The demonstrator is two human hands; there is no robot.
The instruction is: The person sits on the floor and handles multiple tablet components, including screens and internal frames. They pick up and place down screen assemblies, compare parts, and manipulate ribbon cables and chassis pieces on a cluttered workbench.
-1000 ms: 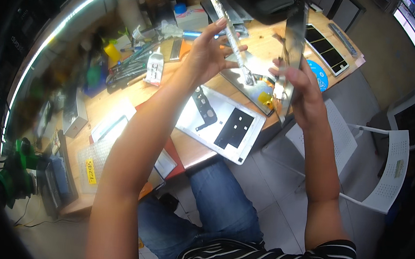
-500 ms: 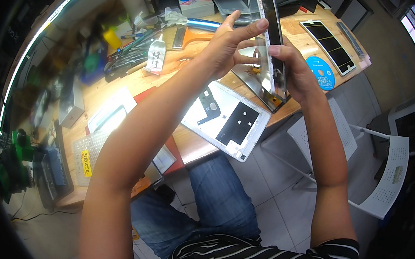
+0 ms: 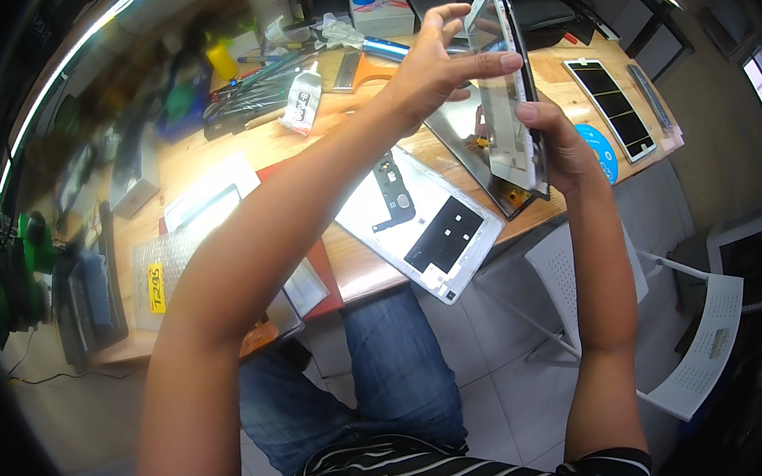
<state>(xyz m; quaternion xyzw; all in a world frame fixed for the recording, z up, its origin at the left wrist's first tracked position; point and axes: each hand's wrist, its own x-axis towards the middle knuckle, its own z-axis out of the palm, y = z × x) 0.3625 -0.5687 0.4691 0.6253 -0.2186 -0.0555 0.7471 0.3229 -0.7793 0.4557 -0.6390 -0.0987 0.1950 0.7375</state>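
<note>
Held item: a thin, white-framed glossy tablet panel with a dark edge (image 3: 506, 127), tilted steeply above the table, between both hands.
Left hand: left hand (image 3: 430, 74) — fingers spread, thumb laid across the panel's near edge.
Right hand: right hand (image 3: 569, 150) — thumb pressed on the panel's lower edge; remaining fingers mostly hidden behind.
Containers: white squeeze tube (image 3: 302, 102), contents not visible; white carton with red print (image 3: 385, 13), contents not visible.
Work surface: pale wooden table (image 3: 342, 105), bearing a white tablet back shell with a black rectangle (image 3: 420, 225), an orange-handled metal scraper (image 3: 372, 71) and a round blue disc (image 3: 599, 153).
Room: white perforated chair (image 3: 708, 344) on grey tiled floor (image 3: 511, 409).
Markings: yellow sticker (image 3: 156, 288) with dark characters, at lower left; dark-printed label on the tube.
</note>
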